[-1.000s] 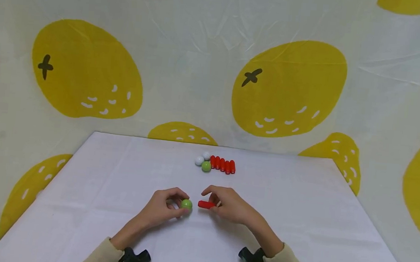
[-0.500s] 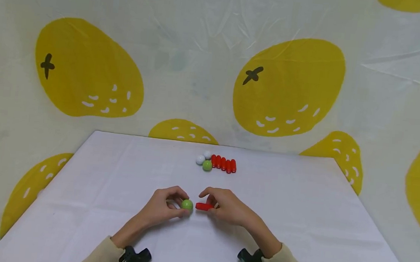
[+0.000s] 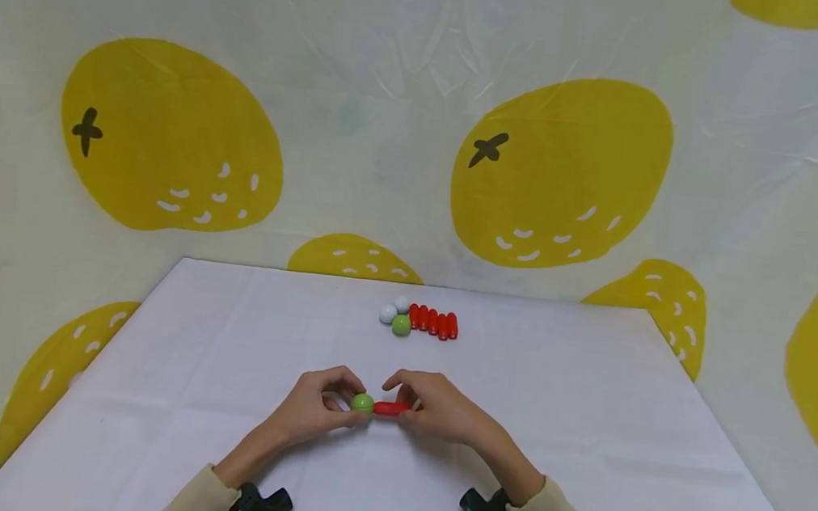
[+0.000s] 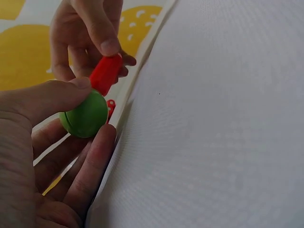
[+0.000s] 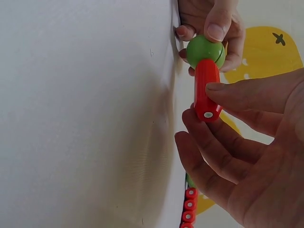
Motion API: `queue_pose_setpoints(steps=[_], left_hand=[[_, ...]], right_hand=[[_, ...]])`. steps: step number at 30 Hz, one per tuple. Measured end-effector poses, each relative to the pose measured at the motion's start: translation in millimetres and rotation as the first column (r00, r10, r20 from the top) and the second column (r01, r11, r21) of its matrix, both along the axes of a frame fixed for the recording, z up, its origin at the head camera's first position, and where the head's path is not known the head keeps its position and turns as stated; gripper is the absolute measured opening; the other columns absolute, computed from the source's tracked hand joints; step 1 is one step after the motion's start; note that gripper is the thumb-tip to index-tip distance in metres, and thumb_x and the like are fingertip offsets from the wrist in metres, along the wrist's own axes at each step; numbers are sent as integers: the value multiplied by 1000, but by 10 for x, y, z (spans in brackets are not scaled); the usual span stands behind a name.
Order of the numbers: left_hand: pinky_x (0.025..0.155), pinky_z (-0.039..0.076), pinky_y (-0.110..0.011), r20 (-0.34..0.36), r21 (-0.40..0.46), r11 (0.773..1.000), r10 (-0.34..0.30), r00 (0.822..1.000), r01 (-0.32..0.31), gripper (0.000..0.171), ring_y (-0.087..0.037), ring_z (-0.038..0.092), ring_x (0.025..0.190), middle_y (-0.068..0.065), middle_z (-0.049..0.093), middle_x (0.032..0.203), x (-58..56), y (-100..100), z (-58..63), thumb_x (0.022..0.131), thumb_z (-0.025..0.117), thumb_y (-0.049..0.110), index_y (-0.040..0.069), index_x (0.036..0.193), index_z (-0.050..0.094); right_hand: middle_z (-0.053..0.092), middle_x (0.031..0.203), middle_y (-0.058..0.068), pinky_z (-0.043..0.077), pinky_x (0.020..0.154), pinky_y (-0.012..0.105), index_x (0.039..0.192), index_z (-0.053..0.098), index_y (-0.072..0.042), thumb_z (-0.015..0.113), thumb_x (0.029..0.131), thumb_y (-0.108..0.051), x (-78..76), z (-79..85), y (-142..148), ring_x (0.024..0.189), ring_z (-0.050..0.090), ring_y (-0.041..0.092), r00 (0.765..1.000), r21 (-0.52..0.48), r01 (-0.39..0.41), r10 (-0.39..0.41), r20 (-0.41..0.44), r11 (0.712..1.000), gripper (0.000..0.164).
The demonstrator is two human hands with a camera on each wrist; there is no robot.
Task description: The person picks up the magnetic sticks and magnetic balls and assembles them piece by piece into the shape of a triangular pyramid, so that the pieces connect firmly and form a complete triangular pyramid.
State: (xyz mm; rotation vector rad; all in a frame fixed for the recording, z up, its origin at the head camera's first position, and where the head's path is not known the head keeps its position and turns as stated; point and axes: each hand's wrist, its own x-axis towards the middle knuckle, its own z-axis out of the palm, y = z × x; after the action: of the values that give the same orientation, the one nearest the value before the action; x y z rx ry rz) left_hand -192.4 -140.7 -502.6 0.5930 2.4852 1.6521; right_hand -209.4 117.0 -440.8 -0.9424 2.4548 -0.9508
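My left hand (image 3: 319, 400) pinches a green ball (image 3: 363, 403) between thumb and fingers; a seam line runs round the ball. My right hand (image 3: 439, 408) holds a short red rod (image 3: 390, 409) by thumb and fingertips, lying sideways. The rod's left end meets the ball's right side. In the right wrist view the red rod (image 5: 207, 90) shows a pale round disc on its near end, and its far end touches the green ball (image 5: 204, 50). The left wrist view also has the red rod (image 4: 105, 73) against the green ball (image 4: 86, 115).
Farther back on the white table (image 3: 265, 316) several red rods (image 3: 433, 321) lie side by side in a row. Left of them sit two white balls (image 3: 388, 314) and another green ball (image 3: 401, 325). A curtain (image 3: 368, 138) with yellow fruit prints hangs behind the table.
My right hand has moved left and slightly nearer with the red rod, closing the gap to the green ball so that they touch. My left hand has stayed nearly still.
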Motion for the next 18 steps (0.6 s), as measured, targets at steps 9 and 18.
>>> queue_pose_setpoints(steps=[9, 18], left_hand=[[71, 59, -22, -14, -10, 1000, 0, 1000, 0, 33, -11, 69, 91, -3, 75, 100, 1, -4, -24, 81, 89, 26, 15, 107, 72], [72, 60, -23, -21, -49, 999, -3, 1000, 2, 35, -9, 69, 90, -1, 74, 100, -3, -13, -30, 81, 89, 27, 15, 108, 71]], right_hand=[[69, 101, 2, 56, 84, 25, 128, 63, -6, 69, 93, 0, 6, -7, -6, 92, 63, 14, 1000, 17, 9, -10, 10, 1000, 37], [70, 102, 2, 56, 85, 25, 129, 64, -8, 71, 93, -2, 0, -47, -34, 91, 64, 13, 1000, 35, 12, -13, 13, 999, 37]])
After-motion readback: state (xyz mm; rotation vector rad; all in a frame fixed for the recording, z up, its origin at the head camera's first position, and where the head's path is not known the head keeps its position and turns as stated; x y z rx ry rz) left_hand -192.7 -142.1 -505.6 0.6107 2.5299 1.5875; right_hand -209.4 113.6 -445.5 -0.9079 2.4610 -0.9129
